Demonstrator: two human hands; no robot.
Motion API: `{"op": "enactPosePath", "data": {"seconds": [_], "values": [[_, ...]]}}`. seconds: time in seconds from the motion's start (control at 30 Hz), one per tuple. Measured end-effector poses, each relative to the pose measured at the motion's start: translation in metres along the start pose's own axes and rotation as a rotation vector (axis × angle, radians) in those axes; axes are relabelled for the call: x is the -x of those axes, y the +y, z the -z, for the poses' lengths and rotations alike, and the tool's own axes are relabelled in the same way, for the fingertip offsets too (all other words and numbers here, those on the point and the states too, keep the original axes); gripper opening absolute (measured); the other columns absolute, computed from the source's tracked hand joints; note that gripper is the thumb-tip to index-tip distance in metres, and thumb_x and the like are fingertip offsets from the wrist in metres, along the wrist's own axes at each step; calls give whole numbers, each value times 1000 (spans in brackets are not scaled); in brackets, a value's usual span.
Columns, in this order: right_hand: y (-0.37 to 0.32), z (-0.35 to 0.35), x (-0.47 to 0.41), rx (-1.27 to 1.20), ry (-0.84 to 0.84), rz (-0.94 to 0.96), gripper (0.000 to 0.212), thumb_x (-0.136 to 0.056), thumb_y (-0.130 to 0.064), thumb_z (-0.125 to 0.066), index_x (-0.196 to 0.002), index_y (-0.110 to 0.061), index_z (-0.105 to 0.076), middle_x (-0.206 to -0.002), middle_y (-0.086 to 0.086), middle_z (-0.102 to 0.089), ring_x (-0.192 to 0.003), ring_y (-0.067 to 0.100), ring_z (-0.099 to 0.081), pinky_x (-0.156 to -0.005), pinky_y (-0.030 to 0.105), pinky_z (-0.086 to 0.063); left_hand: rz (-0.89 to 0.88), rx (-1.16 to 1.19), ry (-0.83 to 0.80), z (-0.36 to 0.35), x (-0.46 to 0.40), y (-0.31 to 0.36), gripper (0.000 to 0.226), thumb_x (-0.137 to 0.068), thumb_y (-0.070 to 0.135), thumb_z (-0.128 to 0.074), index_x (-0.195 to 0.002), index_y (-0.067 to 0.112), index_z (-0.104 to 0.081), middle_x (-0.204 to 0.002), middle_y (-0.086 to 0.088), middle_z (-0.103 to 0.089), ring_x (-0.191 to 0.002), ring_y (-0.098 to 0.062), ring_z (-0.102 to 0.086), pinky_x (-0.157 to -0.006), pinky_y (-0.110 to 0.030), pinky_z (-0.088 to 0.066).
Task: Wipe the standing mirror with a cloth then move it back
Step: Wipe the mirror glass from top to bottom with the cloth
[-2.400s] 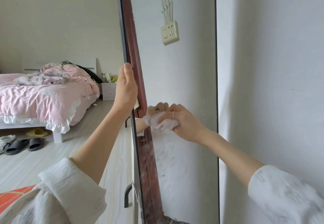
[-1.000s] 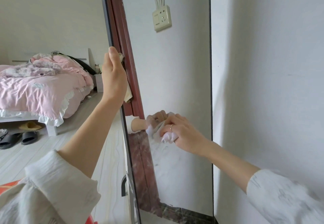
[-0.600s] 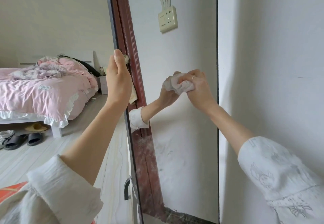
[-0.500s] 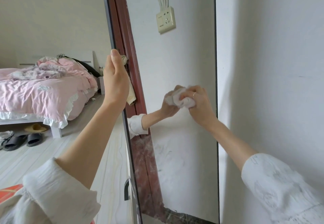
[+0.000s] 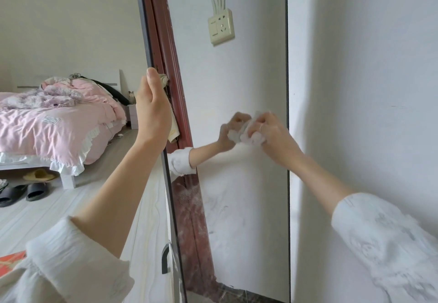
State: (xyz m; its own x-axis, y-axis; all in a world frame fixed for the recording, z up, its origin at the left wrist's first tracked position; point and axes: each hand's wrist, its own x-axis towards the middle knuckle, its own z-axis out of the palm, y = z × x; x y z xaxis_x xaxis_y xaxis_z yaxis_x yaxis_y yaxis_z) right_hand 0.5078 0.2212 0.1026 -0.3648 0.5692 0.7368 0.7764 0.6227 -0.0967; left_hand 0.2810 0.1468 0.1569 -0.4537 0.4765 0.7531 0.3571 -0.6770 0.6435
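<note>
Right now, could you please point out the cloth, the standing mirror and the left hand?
cloth (image 5: 251, 135): head view, crumpled white middle.
standing mirror (image 5: 248, 219): head view, smeared lower glass.
left hand (image 5: 152, 110): head view, palm at the mirror's edge.

A home bedroom: a bed with rumpled pink bedding stands far left, slippers on the pale floor beside it

Pale walls, light plank floor, a pink-quilted bed with slippers beneath.
</note>
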Motion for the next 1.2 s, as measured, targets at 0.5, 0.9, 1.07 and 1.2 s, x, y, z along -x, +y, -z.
{"op": "enactPosePath", "data": {"seconds": [0.5,0.9,1.07,1.2], "values": [[25,-78,78,-55,100,-179,24,-63,24,-56,-78,5,-60,-94,22,-55,-91,40,-53,-79,31,-42,7,-12,26,8,-2,-5,32,-101,36,-20,-69,36,-25,-68,19,-25,-49,20,-36,-57,1,-32],[36,-8,-40,32,368,-187,32,-85,2,-49,-115,0,-60,-134,10,-51,-116,30,-50,-86,32,-43,10,-40,33,-2,2,0,39,-100,37,-22,-64,22,-22,-61,8,-21,-49,-1,-25,-52,-16,-27],[49,-29,-34,-115,449,-293,21,-82,0,-49,-89,-9,-66,-120,5,-61,-84,26,-60,-68,21,-34,51,35,-120,-30,15,6,36,-88,52,-51,-69,29,-31,-68,10,-34,-61,-3,-35,-63,-26,-36],[60,-63,26,-117,382,-308,19,-78,5,-52,-84,-6,-65,-129,5,-58,-72,16,-52,-64,22,-37,-18,-117,64,15,-7,-6,39,-100,34,-22,-62,26,-22,-59,9,-23,-49,-4,-25,-51,-19,-24]]}}
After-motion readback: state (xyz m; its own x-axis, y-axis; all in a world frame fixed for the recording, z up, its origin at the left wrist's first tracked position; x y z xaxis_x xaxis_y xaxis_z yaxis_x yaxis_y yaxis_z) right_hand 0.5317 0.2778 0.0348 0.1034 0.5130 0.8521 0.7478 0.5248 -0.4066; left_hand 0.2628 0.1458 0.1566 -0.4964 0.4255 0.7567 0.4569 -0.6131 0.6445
